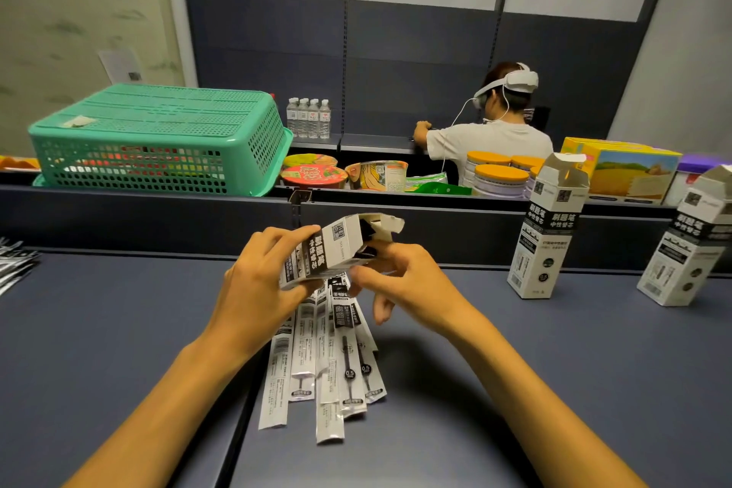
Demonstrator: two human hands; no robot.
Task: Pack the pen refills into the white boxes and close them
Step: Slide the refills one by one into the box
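My left hand (257, 289) grips a white box (336, 250) above the table, tilted on its side with its open flaps pointing right. My right hand (408, 285) is at the box's open end and pinches the top ends of a bundle of pen refills (336, 361). The refills are in black-and-white sleeves and fan out downward toward me, just under the box. Two more white boxes (548, 234) (689, 246) stand upright at the right with their top flaps open.
More refill packets (16, 265) lie at the table's left edge. The dark blue table (554, 368) ends at a low divider wall behind. Beyond it are an upturned green basket (158, 139), instant noodle cups, orange-lidded tubs and a person (491, 139) wearing a headset.
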